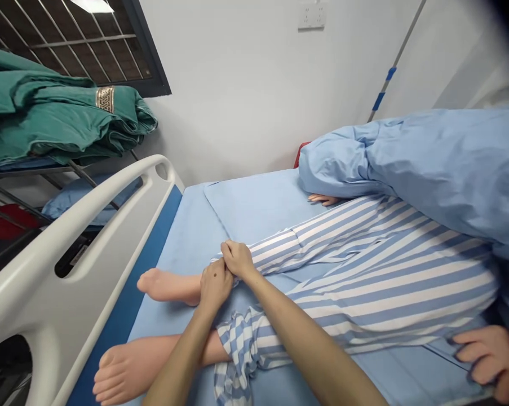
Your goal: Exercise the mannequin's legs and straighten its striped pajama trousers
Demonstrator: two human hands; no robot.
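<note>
A mannequin lies on the bed in blue-and-white striped trousers (342, 282). My left hand (215, 285) is closed around the far ankle, at the cuff of the trouser leg; its fingertips are hidden. Right beside it, my right hand (238, 259) is closed on the striped cloth of the same leg. The two hands touch. The far bare foot (163, 283) sticks out to the left of them. Nearer to me lies the other bare foot (127, 366), with its trouser cuff (241, 344) bunched above the ankle.
A white bed end board (106, 214) stands at the left. The light-blue mattress (254, 197) meets the wall at the back. A blue garment (427, 152) covers the mannequin's upper body, with one hand (491, 358) at the right. Green folded cloth (60, 113) lies on a rack.
</note>
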